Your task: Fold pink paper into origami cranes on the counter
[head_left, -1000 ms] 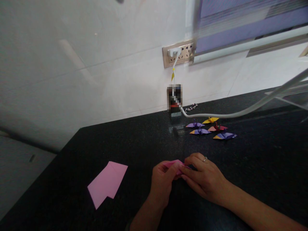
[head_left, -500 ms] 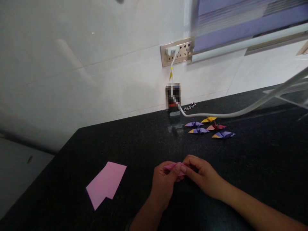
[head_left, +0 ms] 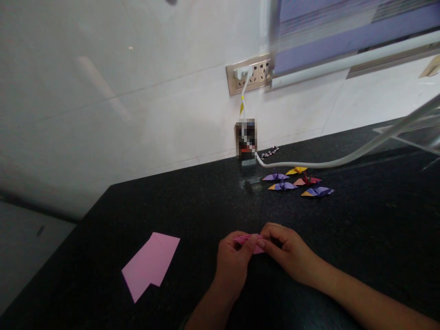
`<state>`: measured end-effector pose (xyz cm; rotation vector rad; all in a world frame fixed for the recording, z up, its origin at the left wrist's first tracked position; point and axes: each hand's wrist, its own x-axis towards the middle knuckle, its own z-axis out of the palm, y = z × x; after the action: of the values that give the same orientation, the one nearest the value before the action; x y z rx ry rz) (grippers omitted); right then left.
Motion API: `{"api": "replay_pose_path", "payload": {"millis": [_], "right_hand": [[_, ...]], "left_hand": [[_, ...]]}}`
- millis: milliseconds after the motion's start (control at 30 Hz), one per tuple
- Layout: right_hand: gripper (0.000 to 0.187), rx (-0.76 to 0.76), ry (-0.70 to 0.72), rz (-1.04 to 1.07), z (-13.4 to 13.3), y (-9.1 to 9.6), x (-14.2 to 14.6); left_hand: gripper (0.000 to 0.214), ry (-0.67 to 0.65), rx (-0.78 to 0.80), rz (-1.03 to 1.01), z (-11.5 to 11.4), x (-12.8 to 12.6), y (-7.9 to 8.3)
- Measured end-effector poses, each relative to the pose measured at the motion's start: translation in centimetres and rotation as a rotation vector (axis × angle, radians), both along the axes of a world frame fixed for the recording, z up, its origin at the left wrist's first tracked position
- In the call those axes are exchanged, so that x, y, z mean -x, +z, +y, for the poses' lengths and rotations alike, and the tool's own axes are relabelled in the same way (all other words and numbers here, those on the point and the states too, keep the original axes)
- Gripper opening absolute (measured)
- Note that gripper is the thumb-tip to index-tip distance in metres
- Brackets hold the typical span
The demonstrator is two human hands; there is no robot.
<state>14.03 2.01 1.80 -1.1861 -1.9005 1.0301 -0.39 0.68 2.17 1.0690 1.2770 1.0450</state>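
Pink folded paper [head_left: 259, 250] clamped between thumb and fingers of both the left hand [head_left: 233, 262] and the right hand [head_left: 289, 251] over a black countertop [head_left: 192, 206], well apart from loose pink paper [head_left: 151, 266] at left and nearer than five small paper cranes [head_left: 302, 182] beside a white cable [head_left: 309, 164].

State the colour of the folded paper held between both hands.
The folded paper is pink; it shows best in the head view.
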Motion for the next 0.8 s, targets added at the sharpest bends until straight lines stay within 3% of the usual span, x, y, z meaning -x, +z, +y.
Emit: {"api": "replay_pose_path", "payload": {"millis": [433, 800], "right_hand": [[0.021, 0.056, 0.055, 0.108, -0.17, 0.54, -0.20], [0.017, 0.039, 0.072, 0.033, 0.25, 0.44, -0.51]], "left_hand": [[0.019, -0.046, -0.039, -0.046, -0.13, -0.09, 0.21], [0.015, 0.003, -0.024, 0.017, 0.14, 0.22, 0.64]]}}
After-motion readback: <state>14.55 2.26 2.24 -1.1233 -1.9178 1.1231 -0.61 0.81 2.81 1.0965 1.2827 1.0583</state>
